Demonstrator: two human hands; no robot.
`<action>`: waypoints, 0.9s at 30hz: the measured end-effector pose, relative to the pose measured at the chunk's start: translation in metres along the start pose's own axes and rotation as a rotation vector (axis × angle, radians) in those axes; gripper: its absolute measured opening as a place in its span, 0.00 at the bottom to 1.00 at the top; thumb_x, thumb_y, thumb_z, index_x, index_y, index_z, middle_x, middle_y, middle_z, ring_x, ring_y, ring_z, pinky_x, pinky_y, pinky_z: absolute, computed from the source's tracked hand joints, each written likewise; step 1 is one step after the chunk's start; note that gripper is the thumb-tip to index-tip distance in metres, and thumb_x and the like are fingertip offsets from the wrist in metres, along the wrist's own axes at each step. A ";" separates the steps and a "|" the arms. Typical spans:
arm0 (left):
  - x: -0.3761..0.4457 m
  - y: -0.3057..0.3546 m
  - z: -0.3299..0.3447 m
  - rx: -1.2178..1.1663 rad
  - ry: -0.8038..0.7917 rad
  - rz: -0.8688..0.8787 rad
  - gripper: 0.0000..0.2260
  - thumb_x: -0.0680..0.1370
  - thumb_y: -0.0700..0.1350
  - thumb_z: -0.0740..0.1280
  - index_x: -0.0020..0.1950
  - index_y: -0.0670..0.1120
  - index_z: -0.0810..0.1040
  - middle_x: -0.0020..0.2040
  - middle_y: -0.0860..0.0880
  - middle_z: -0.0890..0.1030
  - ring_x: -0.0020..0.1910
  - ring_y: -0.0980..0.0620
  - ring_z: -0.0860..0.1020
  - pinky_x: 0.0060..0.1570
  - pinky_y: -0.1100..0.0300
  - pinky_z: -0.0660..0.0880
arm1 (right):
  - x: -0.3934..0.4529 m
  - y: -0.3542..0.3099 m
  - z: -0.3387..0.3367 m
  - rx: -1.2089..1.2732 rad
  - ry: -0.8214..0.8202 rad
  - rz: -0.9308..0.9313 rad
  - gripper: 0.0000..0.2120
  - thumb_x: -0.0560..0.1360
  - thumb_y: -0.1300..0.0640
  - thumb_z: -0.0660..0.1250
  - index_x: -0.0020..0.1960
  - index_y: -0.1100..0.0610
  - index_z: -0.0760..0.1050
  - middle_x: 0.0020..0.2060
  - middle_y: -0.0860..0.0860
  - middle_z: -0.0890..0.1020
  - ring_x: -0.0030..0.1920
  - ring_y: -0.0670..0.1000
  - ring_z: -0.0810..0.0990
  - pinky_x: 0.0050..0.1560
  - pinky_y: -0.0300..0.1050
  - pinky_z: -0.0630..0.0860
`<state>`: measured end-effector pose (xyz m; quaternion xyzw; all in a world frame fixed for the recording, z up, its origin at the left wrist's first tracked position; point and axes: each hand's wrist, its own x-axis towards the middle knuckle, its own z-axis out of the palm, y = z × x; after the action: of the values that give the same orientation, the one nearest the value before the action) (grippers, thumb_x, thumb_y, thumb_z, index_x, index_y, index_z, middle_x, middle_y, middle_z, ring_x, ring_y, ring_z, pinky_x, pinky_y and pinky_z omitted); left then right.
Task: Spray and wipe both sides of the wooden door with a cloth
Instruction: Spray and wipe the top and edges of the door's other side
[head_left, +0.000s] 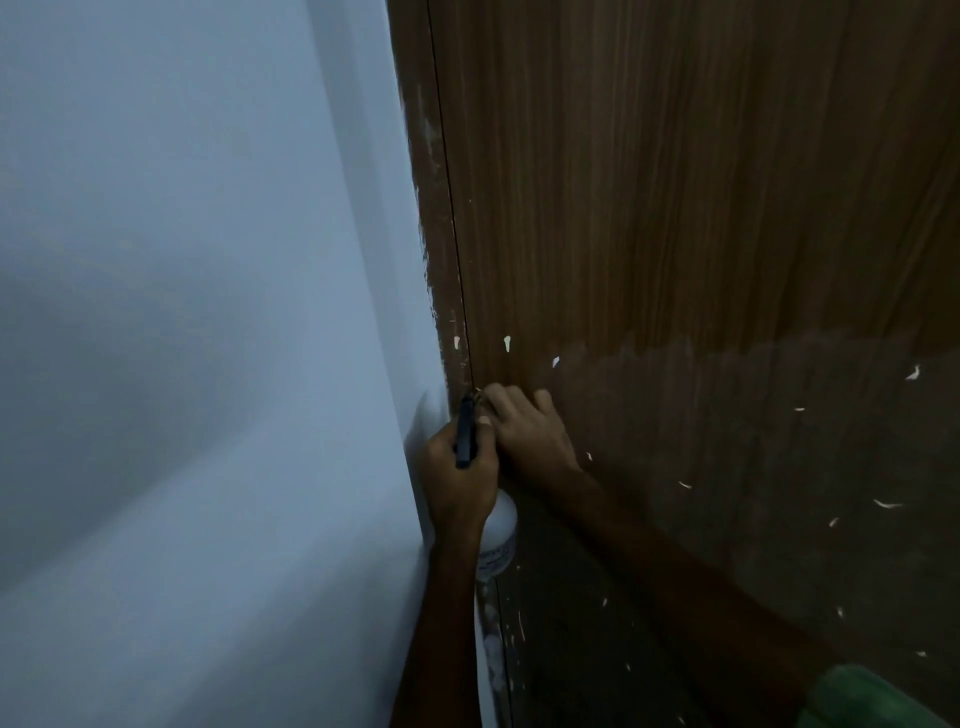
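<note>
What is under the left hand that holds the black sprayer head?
Below the left hand the white body of the spray bottle shows, with a label too blurred to read. The hand and forearm cover the bottle's neck and left side.

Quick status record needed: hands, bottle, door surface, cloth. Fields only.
left hand: grips the spray bottle by its black head
right hand: at the bottle's nozzle, beside the door's left edge; what the fingers do, unclear
wooden door: lower part darker, flecked with white specks
cloth: not identifiable; a green item at bottom right
wall: white, left of door
</note>
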<state>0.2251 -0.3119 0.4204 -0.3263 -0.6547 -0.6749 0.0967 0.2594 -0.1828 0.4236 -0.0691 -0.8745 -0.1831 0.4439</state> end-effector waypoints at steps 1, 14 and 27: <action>-0.001 0.001 -0.001 0.022 0.000 0.004 0.10 0.83 0.47 0.69 0.44 0.46 0.82 0.32 0.50 0.81 0.32 0.48 0.81 0.33 0.53 0.79 | -0.001 0.000 -0.002 0.018 0.014 0.005 0.13 0.76 0.54 0.72 0.60 0.54 0.78 0.57 0.55 0.78 0.52 0.55 0.78 0.50 0.50 0.63; -0.007 -0.013 0.007 -0.025 -0.021 -0.026 0.09 0.83 0.50 0.69 0.44 0.50 0.81 0.33 0.55 0.80 0.33 0.53 0.80 0.35 0.58 0.77 | -0.022 -0.007 -0.001 0.050 -0.038 0.054 0.17 0.75 0.52 0.74 0.62 0.53 0.79 0.62 0.53 0.77 0.58 0.55 0.76 0.53 0.52 0.65; -0.015 -0.019 0.011 -0.067 -0.086 0.019 0.16 0.78 0.61 0.66 0.47 0.49 0.82 0.36 0.55 0.81 0.36 0.53 0.81 0.38 0.58 0.77 | -0.030 0.014 -0.029 -0.062 0.203 0.303 0.27 0.73 0.54 0.73 0.72 0.54 0.75 0.66 0.58 0.75 0.60 0.58 0.73 0.56 0.53 0.64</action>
<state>0.2294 -0.3033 0.3958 -0.3642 -0.6322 -0.6809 0.0637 0.3028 -0.1791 0.4189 -0.1949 -0.7986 -0.1470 0.5501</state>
